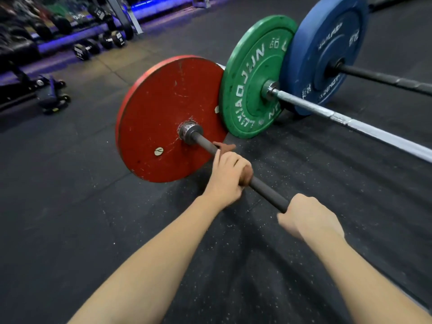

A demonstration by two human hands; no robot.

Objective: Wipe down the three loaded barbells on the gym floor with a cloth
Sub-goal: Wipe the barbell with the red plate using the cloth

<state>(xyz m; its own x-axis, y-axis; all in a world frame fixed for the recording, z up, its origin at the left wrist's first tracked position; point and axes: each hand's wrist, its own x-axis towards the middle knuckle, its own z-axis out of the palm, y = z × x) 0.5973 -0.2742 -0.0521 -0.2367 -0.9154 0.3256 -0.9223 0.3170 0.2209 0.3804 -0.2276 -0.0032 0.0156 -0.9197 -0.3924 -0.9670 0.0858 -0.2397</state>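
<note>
First of three: dark bar (266,189), red plate (163,113) beyond left fingertips. Left hand (228,176) curled tight round brown cloth (225,147) wrapped on bar. Right hand (308,216) fisted on bare bar. Judged early; next, slide cloth toward right fingers, keeping squeeze.

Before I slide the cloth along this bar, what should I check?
1. The cloth wrapped round the dark bar, held by the left hand: ok.
2. The right hand grips the same bar: ok.
3. Bare bar between the hands, nothing in the way: ok.
4. The red plate rests on the floor: ok.
5. Stretch by the collar wiped clean: cannot tell.
6. The silver bar beyond already wiped: cannot tell.
</note>
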